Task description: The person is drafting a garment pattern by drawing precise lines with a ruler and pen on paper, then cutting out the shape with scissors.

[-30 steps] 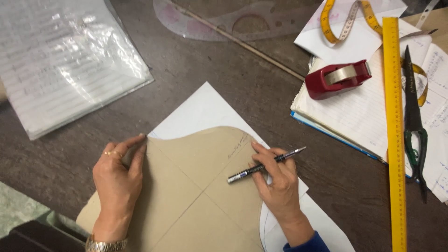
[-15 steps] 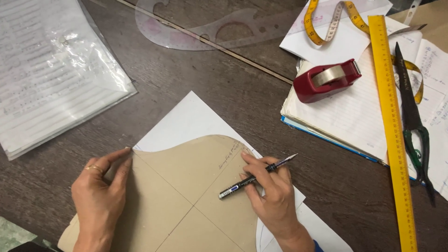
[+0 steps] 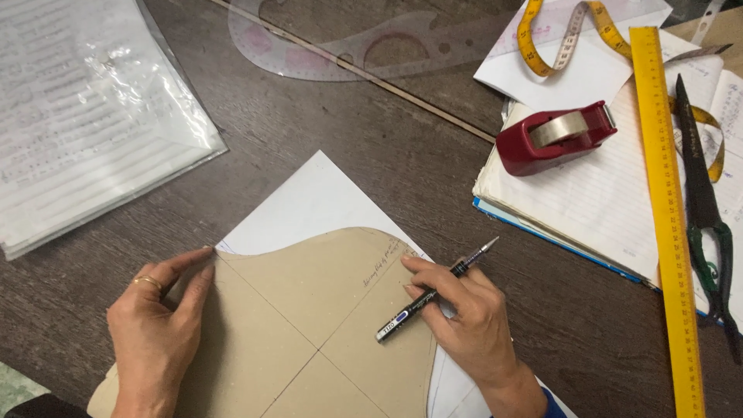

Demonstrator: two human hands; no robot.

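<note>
R hand (image 3: 472, 325) grips pen (image 3: 433, 290) (curved card (image 3: 309, 310)).

Lower centre: left hand (image 3: 159, 325) presses a tan card pattern (image 3: 309, 325) onto white paper (image 3: 309, 205). Right hand (image 3: 464, 310) grips a pen (image 3: 433, 291). Right: red tape dispenser (image 3: 553, 138), yellow ruler (image 3: 665, 217).

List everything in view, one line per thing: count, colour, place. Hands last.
cardboard pattern: one, tan, bottom centre on the white sheet
white sheet: one, under the pattern
pen: one, black and silver, in the right hand
tape dispenser: one, dark red, on the notebook
notebook: one, white pages, right
ruler: one, yellow, right
scissors: one, black with green handles, far right
tape measure: one, yellow, top right
curve template: one, clear, top
plastic sleeve: one, clear, top left
table: one, dark brown
left hand: flat on the pattern's left edge
right hand: holding the pen
</note>
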